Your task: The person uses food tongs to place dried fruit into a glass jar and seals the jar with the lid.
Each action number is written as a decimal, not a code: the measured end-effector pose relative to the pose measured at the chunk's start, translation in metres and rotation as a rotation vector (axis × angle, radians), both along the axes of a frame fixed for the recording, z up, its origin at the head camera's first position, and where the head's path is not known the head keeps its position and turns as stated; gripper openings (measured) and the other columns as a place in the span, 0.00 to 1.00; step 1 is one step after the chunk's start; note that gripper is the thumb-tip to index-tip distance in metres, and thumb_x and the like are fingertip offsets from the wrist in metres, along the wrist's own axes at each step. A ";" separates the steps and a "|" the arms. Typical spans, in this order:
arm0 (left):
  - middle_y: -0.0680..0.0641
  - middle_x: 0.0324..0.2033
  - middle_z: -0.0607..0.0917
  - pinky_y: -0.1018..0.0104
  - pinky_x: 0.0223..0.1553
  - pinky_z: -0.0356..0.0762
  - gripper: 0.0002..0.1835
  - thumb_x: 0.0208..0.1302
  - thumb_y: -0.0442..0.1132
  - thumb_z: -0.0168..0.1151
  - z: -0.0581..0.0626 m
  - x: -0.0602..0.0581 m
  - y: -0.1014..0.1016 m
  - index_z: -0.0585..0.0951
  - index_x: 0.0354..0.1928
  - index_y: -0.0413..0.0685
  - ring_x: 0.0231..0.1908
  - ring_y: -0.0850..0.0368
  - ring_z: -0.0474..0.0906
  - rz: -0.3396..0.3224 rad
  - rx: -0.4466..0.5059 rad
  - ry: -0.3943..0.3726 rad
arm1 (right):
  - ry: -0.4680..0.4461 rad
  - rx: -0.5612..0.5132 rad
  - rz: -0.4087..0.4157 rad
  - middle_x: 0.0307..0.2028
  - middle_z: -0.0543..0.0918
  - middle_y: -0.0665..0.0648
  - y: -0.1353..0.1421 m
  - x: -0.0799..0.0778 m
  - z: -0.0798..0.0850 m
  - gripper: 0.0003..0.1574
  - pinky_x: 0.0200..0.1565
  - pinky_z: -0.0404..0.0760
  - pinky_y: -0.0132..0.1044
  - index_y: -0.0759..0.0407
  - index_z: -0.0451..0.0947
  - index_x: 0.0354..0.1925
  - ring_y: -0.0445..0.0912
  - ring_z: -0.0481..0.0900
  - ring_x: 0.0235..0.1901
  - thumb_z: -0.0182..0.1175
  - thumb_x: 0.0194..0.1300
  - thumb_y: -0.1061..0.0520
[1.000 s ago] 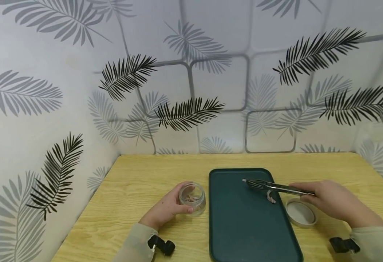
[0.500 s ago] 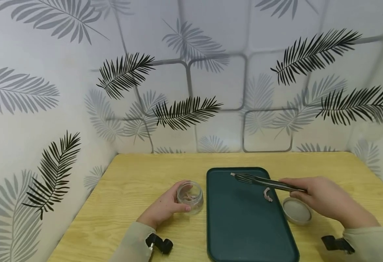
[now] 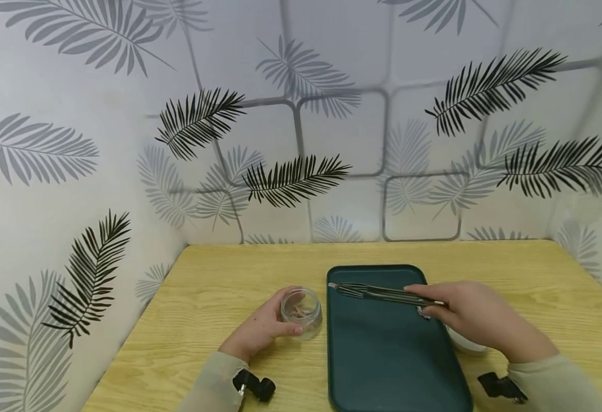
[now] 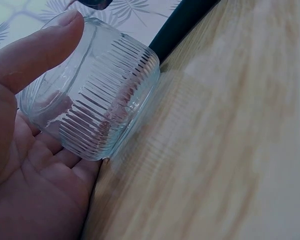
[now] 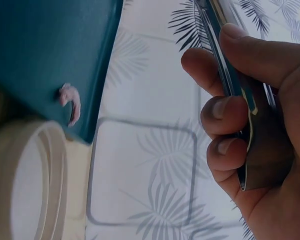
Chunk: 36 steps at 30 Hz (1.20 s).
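Observation:
My left hand [image 3: 260, 326] holds a small clear glass jar [image 3: 310, 327] on the table, left of the dark green tray [image 3: 388, 360]. In the left wrist view the jar [image 4: 110, 90] has ribbed sides and pinkish pieces at its bottom; thumb and fingers reach round it. Metal tongs [image 3: 378, 293] are in my right hand [image 3: 478, 315], pointing left over the tray's far part. A small pale piece [image 3: 332, 285] shows at their tips, near the tray's left rim. One curled pinkish piece [image 5: 72, 102], shrimp-like, lies on the tray near its right edge, partly hidden by the hand in the head view.
A round whitish lid [image 3: 467, 343] lies on the table against the tray's right side, partly under my right hand in the head view. The wooden table [image 3: 249, 263] ends at a leaf-patterned wall [image 3: 342, 206] behind and at the left.
The right hand has moved left with the tongs, carrying the pale piece at their tips across the tray toward the jar. The left hand and jar have stayed put.

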State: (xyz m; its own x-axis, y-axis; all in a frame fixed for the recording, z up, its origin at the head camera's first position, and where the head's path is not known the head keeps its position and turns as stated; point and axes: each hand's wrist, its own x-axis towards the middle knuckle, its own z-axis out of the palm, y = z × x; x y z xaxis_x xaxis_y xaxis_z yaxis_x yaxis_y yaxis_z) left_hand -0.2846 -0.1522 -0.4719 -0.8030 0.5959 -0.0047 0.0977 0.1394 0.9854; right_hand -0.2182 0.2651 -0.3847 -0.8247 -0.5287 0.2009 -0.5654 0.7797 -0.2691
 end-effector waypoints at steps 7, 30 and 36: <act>0.44 0.73 0.65 0.60 0.63 0.66 0.44 0.64 0.36 0.72 0.000 0.000 0.001 0.59 0.77 0.54 0.66 0.47 0.68 -0.007 -0.002 -0.007 | 0.027 0.002 0.046 0.37 0.83 0.37 -0.019 -0.004 0.005 0.31 0.29 0.71 0.34 0.42 0.75 0.69 0.28 0.71 0.23 0.64 0.70 0.47; 0.47 0.68 0.70 0.59 0.63 0.66 0.45 0.61 0.38 0.74 0.001 -0.002 0.000 0.60 0.77 0.59 0.63 0.49 0.71 0.046 -0.062 0.025 | 0.107 0.040 0.126 0.43 0.87 0.42 -0.059 -0.017 0.014 0.33 0.31 0.76 0.35 0.45 0.76 0.68 0.32 0.81 0.32 0.69 0.66 0.51; 0.47 0.72 0.67 0.56 0.66 0.62 0.45 0.63 0.37 0.73 0.000 -0.002 0.000 0.59 0.78 0.53 0.68 0.49 0.66 0.026 -0.036 0.004 | 0.068 0.035 0.109 0.42 0.86 0.42 -0.053 -0.016 0.011 0.33 0.31 0.76 0.35 0.48 0.76 0.68 0.32 0.80 0.31 0.69 0.66 0.52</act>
